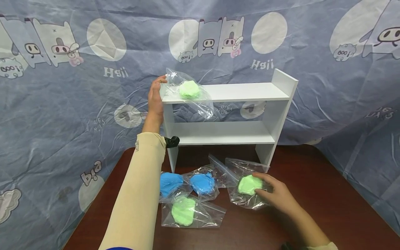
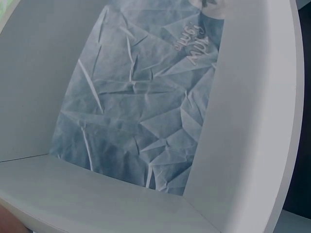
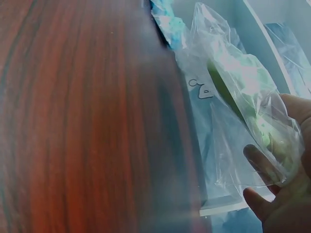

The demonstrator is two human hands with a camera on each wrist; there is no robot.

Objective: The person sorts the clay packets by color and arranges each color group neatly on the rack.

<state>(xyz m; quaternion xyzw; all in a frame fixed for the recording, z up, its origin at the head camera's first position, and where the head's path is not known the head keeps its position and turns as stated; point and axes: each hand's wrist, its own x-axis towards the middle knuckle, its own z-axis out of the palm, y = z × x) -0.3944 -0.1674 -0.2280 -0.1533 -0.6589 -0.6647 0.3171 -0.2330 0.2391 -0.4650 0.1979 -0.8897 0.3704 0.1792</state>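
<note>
My left hand (image 1: 156, 97) is raised along the outer left side of a white two-tier shelf (image 1: 240, 92). Its fingertips reach the panel's top, beside the edge of a clear zip bag with light green clay (image 1: 189, 89); whether they pinch the bag or the panel is unclear. That bag lies over the top tier and hangs past its front edge. In the left wrist view only a sliver of the hand (image 2: 12, 221) shows. Low on the right, my right hand (image 1: 278, 194) holds another bag of green clay (image 1: 249, 184) between thumb and fingers, tilted up in the right wrist view.
Two bags of blue clay (image 1: 202, 183) lie before the shelf's feet. A further green clay bag (image 1: 183, 211) is nearer on the dark red-brown table (image 1: 243, 229). The lower tier (image 1: 222, 132) shows its white board. Patterned grey-blue cloth (image 1: 93, 86) hangs behind.
</note>
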